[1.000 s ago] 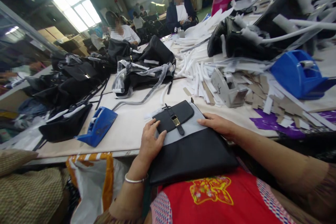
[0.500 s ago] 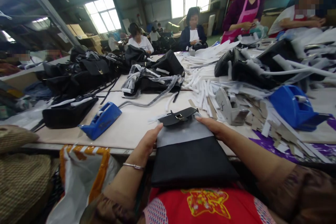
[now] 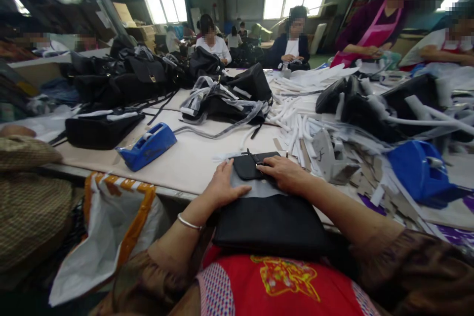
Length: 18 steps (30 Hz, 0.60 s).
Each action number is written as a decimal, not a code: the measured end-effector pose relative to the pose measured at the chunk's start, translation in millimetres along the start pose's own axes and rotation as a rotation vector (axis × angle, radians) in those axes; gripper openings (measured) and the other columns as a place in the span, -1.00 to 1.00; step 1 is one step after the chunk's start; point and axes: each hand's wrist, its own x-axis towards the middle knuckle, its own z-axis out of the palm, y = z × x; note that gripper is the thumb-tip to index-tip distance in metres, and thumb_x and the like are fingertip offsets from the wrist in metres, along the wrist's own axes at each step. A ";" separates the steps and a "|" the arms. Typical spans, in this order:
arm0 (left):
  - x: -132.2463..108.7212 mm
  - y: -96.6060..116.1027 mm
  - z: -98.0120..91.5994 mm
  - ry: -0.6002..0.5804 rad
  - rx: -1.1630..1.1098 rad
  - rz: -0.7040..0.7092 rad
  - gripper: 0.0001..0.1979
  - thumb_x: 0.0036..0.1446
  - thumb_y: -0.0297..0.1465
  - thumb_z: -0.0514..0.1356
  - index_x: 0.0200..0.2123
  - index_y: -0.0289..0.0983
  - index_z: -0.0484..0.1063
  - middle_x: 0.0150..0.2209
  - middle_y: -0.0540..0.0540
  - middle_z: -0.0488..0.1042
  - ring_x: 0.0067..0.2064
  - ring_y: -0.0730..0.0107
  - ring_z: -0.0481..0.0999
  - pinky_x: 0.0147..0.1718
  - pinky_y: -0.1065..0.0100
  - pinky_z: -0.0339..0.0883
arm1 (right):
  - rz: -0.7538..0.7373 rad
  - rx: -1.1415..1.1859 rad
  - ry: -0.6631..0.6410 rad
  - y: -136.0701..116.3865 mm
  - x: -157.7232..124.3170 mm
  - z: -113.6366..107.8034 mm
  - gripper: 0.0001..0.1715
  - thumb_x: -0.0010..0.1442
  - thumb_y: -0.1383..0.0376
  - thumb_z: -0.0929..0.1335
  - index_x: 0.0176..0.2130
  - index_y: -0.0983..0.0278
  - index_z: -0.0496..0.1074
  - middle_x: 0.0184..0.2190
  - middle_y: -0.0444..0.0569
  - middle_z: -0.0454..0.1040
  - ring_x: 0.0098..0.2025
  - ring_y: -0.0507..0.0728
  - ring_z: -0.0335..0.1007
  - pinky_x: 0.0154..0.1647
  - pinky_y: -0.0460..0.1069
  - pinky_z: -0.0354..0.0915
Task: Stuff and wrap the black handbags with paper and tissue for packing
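A black bag (image 3: 270, 224) rests at the table's front edge against my red apron, its upper part covered by a translucent whitish sheet (image 3: 259, 188). Across its far end is a black flap (image 3: 244, 165) with a strap and a small metal buckle. My left hand (image 3: 224, 185) lies on the bag's left side, fingers stretched forward and thumb spread over the sheet. From the right, my right hand (image 3: 283, 173) reaches over the flap, its fingertips closed at the buckle strap. The fingers cover part of the buckle.
Blue tape dispensers stand left (image 3: 148, 145) and right (image 3: 422, 173), with a grey dispenser (image 3: 329, 155) between. Black bags (image 3: 229, 101) and white strips (image 3: 296, 118) spread over the table (image 3: 196, 158). A white sack (image 3: 107, 237) hangs below the left edge. Co-workers sit and stand beyond.
Both hands have moved from the bag's side edges inward onto its top. My right hand has come to the flap's buckle, and the flap lies flatter. The view has shifted slightly left.
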 end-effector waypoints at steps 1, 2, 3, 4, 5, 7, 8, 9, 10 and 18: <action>-1.6 -3.3 1.4 -0.051 -0.008 -0.018 0.11 -0.15 0.06 0.37 0.36 -0.33 0.04 0.35 -0.44 0.09 0.38 -0.19 0.07 0.29 -0.03 0.07 | 0.008 -0.001 0.004 -0.4 0.9 0.4 -0.45 0.22 0.37 0.29 0.19 0.24 0.42 0.08 0.20 0.44 0.04 0.30 0.36 0.07 0.15 0.25; -3.0 -6.8 2.9 -0.083 -0.020 -0.036 0.14 -0.17 0.07 0.38 0.37 -0.33 0.02 0.35 -0.44 0.09 0.37 -0.21 0.09 0.28 -0.03 0.09 | 0.021 0.010 0.011 -0.5 1.3 0.2 -0.52 0.26 0.31 0.29 0.15 0.23 0.47 0.03 0.18 0.47 0.01 0.28 0.37 0.06 0.13 0.26; -4.4 -10.3 4.7 -0.093 -0.033 -0.043 0.16 -0.17 0.08 0.37 0.38 -0.32 0.01 0.35 -0.44 0.11 0.36 -0.21 0.12 0.27 -0.03 0.10 | 0.044 0.030 0.024 -0.3 1.5 -0.6 -0.58 0.30 0.25 0.27 0.09 0.23 0.51 -0.02 0.15 0.49 -0.02 0.25 0.38 0.05 0.11 0.26; -5.7 -13.5 6.4 -0.089 -0.046 -0.039 0.16 -0.16 0.09 0.37 0.38 -0.31 -0.01 0.34 -0.43 0.13 0.35 -0.19 0.14 0.27 -0.02 0.11 | 0.074 0.057 0.036 -0.3 1.4 -1.8 -0.60 0.34 0.20 0.25 0.04 0.23 0.54 -0.06 0.12 0.51 -0.03 0.23 0.38 0.04 0.08 0.27; -6.8 -16.2 8.2 -0.083 -0.055 -0.032 0.14 -0.14 0.09 0.35 0.39 -0.31 -0.02 0.33 -0.42 0.15 0.34 -0.18 0.17 0.27 -0.02 0.11 | 0.110 0.085 0.046 -0.6 1.2 -3.5 -0.60 0.36 0.17 0.24 0.00 0.23 0.56 -0.09 0.09 0.51 -0.05 0.21 0.39 0.03 0.06 0.27; -8.8 -20.1 11.6 -0.076 -0.064 -0.031 0.10 -0.09 0.09 0.33 0.38 -0.32 -0.02 0.32 -0.40 0.17 0.33 -0.15 0.19 0.27 -0.01 0.09 | 0.175 0.121 0.050 -3.8 0.3 -7.1 -0.61 0.37 0.15 0.23 -0.07 0.23 0.58 -0.14 0.06 0.51 -0.07 0.18 0.40 0.01 0.03 0.28; -9.7 -21.2 13.0 -0.073 -0.064 -0.038 0.08 -0.07 0.08 0.32 0.38 -0.31 -0.01 0.32 -0.40 0.17 0.33 -0.14 0.18 0.27 -0.01 0.09 | 0.191 0.126 0.041 -7.1 -0.2 -8.8 -0.61 0.37 0.15 0.24 -0.10 0.23 0.59 -0.15 0.05 0.51 -0.08 0.17 0.40 -0.01 0.02 0.28; -10.5 -21.9 14.3 -0.068 -0.062 -0.049 0.07 -0.07 0.07 0.31 0.38 -0.31 0.00 0.33 -0.39 0.16 0.34 -0.14 0.17 0.27 -0.01 0.08 | 0.199 0.121 0.028 -11.7 -0.7 -10.2 -0.62 0.37 0.15 0.23 -0.14 0.23 0.59 -0.17 0.05 0.50 -0.09 0.17 0.40 -0.03 0.02 0.28; -11.2 -22.2 15.4 -0.062 -0.061 -0.060 0.06 -0.07 0.06 0.32 0.38 -0.30 0.00 0.34 -0.39 0.15 0.35 -0.14 0.15 0.27 -0.01 0.08 | 0.200 0.107 0.014 -17.3 -1.2 -11.1 -0.62 0.37 0.16 0.23 -0.17 0.24 0.59 -0.19 0.06 0.49 -0.11 0.17 0.39 -0.04 0.02 0.28; -14.1 -22.2 15.2 -0.054 -0.048 -0.100 0.09 -0.09 0.09 0.31 0.37 -0.36 0.01 0.34 -0.42 0.13 0.36 -0.17 0.12 0.29 0.00 0.05 | 0.169 -0.022 -0.057 -55.4 -1.4 -3.5 -0.59 0.40 0.18 0.18 -0.20 0.26 0.54 -0.25 0.09 0.44 -0.17 0.19 0.36 -0.09 0.04 0.24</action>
